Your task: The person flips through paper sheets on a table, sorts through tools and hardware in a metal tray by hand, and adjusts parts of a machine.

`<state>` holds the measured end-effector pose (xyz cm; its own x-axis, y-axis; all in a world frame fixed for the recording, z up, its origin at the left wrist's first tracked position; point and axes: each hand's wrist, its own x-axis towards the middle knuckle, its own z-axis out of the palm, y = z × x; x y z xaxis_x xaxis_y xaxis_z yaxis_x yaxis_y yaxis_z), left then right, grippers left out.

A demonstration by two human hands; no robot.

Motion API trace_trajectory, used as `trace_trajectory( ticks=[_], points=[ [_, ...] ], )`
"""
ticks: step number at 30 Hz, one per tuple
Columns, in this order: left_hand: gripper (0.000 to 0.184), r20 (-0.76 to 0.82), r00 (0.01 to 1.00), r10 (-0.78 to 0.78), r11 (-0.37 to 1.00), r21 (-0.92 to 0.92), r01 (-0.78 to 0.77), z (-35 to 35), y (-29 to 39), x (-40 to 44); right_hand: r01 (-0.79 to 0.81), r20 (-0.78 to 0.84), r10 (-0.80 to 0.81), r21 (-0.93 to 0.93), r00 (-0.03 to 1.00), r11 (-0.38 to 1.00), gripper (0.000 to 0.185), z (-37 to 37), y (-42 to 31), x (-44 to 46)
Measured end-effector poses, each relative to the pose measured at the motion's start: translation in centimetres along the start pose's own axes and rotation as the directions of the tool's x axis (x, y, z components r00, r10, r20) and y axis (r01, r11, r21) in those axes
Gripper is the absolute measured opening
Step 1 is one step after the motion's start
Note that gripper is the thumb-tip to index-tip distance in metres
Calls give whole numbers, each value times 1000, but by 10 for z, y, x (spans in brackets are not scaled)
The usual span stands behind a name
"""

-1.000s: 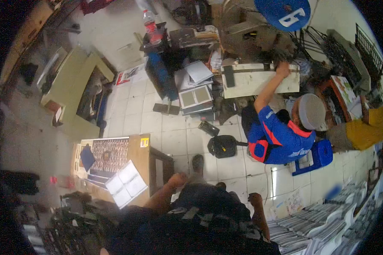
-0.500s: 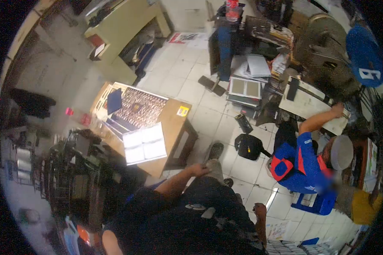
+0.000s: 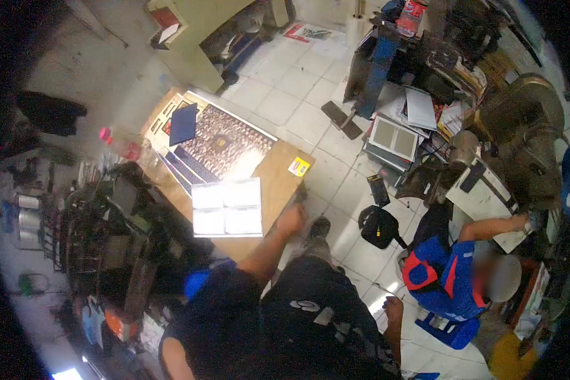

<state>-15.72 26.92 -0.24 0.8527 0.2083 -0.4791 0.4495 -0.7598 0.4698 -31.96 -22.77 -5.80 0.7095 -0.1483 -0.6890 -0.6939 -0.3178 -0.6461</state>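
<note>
My left hand (image 3: 291, 219) is stretched forward beside the right edge of a wooden table (image 3: 244, 248). Its fingers are too blurred to make out, and I cannot tell whether it touches the table. Closest to it on the tabletop lies a white sheet with four bright panels (image 3: 227, 208). Behind that sheet are a brown patterned board (image 3: 225, 142), a dark blue pad (image 3: 183, 124) and a yellow card (image 3: 299, 166). Down at my side hangs my right hand (image 3: 392, 308), fingers curled in, with nothing visible in it.
A person in a blue and red shirt (image 3: 446, 272) sits at the right, one arm over a pale board (image 3: 481, 187). On the tiled floor lie a black bag (image 3: 379, 228) and a dark box (image 3: 378, 190). Cluttered shelving (image 3: 117, 247) stands at the left.
My left hand has gone from over my thigh forward to the table edge. My right hand still hangs low. The view has shifted, and the seated person's head has turned or tilted.
</note>
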Motion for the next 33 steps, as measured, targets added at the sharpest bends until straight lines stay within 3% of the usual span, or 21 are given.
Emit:
trace_trajectory(
  ticks=[2, 6, 8, 9, 11, 13, 14, 15, 17, 18, 19, 20, 22, 25, 26, 28, 32, 33],
  points=[
    [36, -194, 981, -30, 992, -129, 5, -15, -7, 37, -1, -5, 0, -57, 1000, 998, 24, 4, -27, 12],
    [35, -288, 954, -78, 988, -151, 35, -35, -19, 83, 85, 43, -82, -90, 996, 992, 22, 17, -67, 32],
    [39, -426, 902, 65, 988, -98, -118, -46, -24, 85, 56, 15, -54, -150, 998, 987, 25, 26, -90, 43],
    [39, -419, 907, 48, 989, -107, -101, -50, -29, 79, 47, 23, -43, -164, 999, 985, 25, 29, -98, 48],
    [46, -559, 820, 125, 992, 50, -117, -57, -40, 58, 188, 121, -162, -254, 979, 949, 26, 29, -104, 67],
    [50, -571, 819, 59, 996, 84, -14, -62, -59, 32, 228, 182, -195, -184, 964, 956, 26, 32, -110, 85],
    [54, -584, 812, 10, 989, 126, 78, -66, -70, 20, 164, 194, -146, -80, 970, 983, 25, 38, -119, 96],
    [63, -559, 819, -127, 981, 51, 187, -70, -80, 10, 91, 211, -93, 21, 973, 996, 24, 41, -125, 103],
    [71, -583, 778, -236, 941, 64, 333, -54, -118, 2, 69, 296, -74, 30, 952, 997, 20, 44, -142, 120],
    [76, -528, 795, -298, 926, 41, 375, -59, -126, -3, 278, 302, -204, -227, 931, 933, 19, 59, -193, 103],
    [76, -525, 790, -317, 920, 32, 390, -58, -131, -6, 458, 344, -323, -458, 882, 762, 17, 71, -226, 94],
    [77, -542, 765, -347, 908, 10, 419, -56, -137, -9, 464, 361, -318, -463, 877, 755, 17, 72, -226, 107],
    [81, -578, 729, -368, 892, 2, 452, -46, -157, -9, 284, 239, -185, -497, 953, 820, 19, 78, -219, 139],
    [82, -571, 708, -415, 879, -49, 475, -43, -159, -12, 183, 234, -79, -463, 969, 867, 21, 123, -323, 83],
    [82, -572, 704, -420, 876, -54, 479, -42, -158, -11, 186, 238, -80, -466, 968, 865, 21, 122, -320, 88],
    [82, -535, 713, -453, 868, -81, 491, -40, -159, -8, 339, 318, -194, -506, 928, 793, 23, 123, -312, 101],
    [81, -513, 708, -485, 853, -102, 511, -39, -160, -4, 309, 338, -110, -618, 935, 723, 22, 116, -296, 116],
    [79, -517, 703, -488, 852, -109, 511, -40, -158, -4, 355, 362, -130, -673, 923, 649, 22, 109, -284, 125]
  ],
)
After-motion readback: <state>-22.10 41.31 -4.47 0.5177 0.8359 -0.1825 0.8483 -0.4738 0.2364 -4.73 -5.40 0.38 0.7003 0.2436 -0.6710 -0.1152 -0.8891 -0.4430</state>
